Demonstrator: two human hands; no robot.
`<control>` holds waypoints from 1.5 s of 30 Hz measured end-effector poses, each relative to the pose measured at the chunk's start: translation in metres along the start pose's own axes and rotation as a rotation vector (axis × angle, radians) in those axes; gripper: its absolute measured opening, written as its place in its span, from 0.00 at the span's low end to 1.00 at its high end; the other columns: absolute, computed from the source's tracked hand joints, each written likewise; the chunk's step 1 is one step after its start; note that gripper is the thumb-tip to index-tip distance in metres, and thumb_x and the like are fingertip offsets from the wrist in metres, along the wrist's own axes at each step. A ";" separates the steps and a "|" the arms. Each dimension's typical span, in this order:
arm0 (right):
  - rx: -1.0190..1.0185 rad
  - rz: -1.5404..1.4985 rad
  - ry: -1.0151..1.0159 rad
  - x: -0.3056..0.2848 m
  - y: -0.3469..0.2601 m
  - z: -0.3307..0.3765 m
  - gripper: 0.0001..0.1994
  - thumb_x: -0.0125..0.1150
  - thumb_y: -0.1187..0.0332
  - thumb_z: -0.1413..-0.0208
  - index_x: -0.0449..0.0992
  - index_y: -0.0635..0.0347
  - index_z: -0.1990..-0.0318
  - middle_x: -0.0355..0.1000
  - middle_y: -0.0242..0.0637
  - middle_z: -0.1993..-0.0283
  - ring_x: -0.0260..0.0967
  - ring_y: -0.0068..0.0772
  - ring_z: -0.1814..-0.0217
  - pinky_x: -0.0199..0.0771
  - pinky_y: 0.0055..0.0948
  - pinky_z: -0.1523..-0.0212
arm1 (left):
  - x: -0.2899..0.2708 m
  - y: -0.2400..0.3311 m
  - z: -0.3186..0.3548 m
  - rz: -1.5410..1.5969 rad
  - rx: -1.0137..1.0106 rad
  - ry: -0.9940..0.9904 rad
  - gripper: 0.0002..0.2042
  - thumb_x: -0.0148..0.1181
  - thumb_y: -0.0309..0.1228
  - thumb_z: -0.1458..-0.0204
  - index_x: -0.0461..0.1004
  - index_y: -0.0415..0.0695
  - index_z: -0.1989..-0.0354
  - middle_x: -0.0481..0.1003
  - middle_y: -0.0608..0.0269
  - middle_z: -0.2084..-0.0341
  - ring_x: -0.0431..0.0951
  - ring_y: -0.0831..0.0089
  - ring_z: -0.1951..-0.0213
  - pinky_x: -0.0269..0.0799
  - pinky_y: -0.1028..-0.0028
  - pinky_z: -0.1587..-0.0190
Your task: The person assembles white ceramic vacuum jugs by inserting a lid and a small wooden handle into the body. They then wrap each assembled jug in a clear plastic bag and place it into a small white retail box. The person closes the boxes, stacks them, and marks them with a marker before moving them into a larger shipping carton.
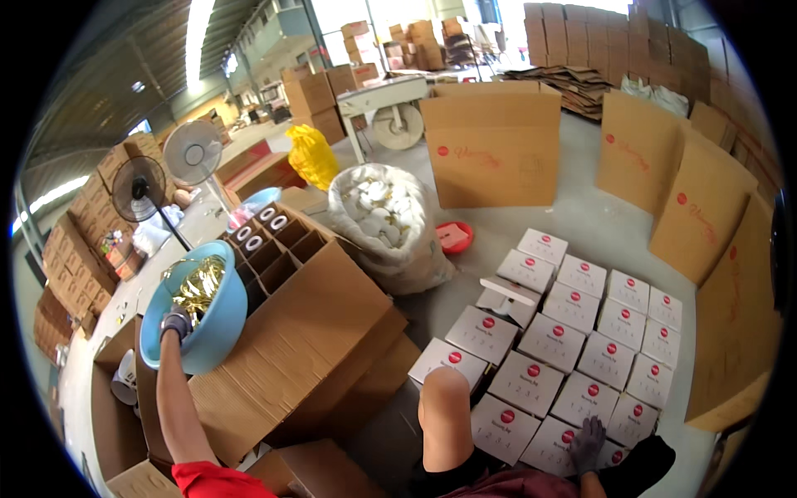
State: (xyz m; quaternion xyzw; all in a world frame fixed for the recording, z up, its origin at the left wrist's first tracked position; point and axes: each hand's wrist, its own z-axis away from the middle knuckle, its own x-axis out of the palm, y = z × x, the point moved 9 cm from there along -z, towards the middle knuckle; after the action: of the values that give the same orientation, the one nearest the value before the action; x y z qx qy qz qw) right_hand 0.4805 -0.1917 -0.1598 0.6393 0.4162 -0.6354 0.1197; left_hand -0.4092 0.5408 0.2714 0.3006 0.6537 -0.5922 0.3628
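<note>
At the left, my left hand (176,322), in a grey glove, reaches into a light blue basin (218,336). It is at the near side of a pile of shiny gold strips (202,286), and its fingers do not show clearly enough to tell their grip. At the lower right, my right hand (588,444), also gloved in grey, lies with fingers stretched out on the white boxes (526,382). These stand in rows on the floor, each with a red round mark. One white box (508,300) among them has its lid raised.
Beside the basin is a large carton (286,357) with a divider holding several white rolls (278,222). A white sack (394,266) of white pieces stands beyond it, near a red dish (454,237). Open brown cartons (498,149) stand behind and at right. Two fans (193,151) are at left.
</note>
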 end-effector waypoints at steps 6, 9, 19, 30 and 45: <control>0.032 0.066 -0.033 -0.035 0.015 0.006 0.32 0.62 0.66 0.59 0.66 0.64 0.42 0.60 0.53 0.37 0.52 0.54 0.33 0.48 0.50 0.31 | -0.094 0.070 0.070 1.035 0.476 -0.090 0.13 0.69 0.21 0.68 0.81 0.40 0.69 0.73 0.58 0.50 0.77 0.63 0.65 0.75 0.68 0.60; -0.057 0.126 -0.001 -0.024 0.016 0.008 0.32 0.62 0.69 0.60 0.67 0.67 0.42 0.60 0.56 0.37 0.54 0.56 0.33 0.52 0.47 0.32 | -0.141 0.049 0.127 0.334 0.308 0.100 0.07 0.64 0.25 0.59 0.79 0.40 0.69 0.78 0.61 0.70 0.75 0.70 0.72 0.72 0.68 0.68; 0.005 0.091 0.065 -0.024 0.056 0.025 0.30 0.62 0.70 0.58 0.67 0.68 0.43 0.61 0.58 0.39 0.55 0.59 0.34 0.51 0.51 0.33 | -0.177 0.062 0.165 0.258 -0.114 0.149 0.13 0.65 0.35 0.58 0.82 0.55 0.60 0.79 0.54 0.60 0.80 0.55 0.56 0.73 0.57 0.51; -0.154 -0.350 0.045 -0.099 -0.082 -0.016 0.26 0.60 0.72 0.52 0.66 0.68 0.43 0.66 0.57 0.46 0.62 0.56 0.42 0.62 0.45 0.40 | -0.297 0.185 0.300 1.985 0.539 0.435 0.17 0.61 0.36 0.43 0.76 0.35 0.51 0.78 0.64 0.66 0.77 0.78 0.65 0.73 0.80 0.59; 0.555 -1.786 0.196 -0.122 -0.104 0.069 0.10 0.53 0.73 0.37 0.73 0.65 0.51 0.65 0.28 0.79 0.60 0.18 0.79 0.69 0.23 0.71 | -0.132 0.697 0.719 2.201 0.673 -1.781 0.20 0.55 0.30 0.40 0.63 0.44 0.41 0.76 0.55 0.58 0.78 0.65 0.59 0.78 0.65 0.57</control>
State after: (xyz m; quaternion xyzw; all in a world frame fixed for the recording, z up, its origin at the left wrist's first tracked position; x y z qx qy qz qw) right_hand 0.3787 -0.2202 -0.0209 0.1395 0.5944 -0.5118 -0.6044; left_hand 0.3233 -0.0860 -0.0319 0.2492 -0.5068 -0.1287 0.8152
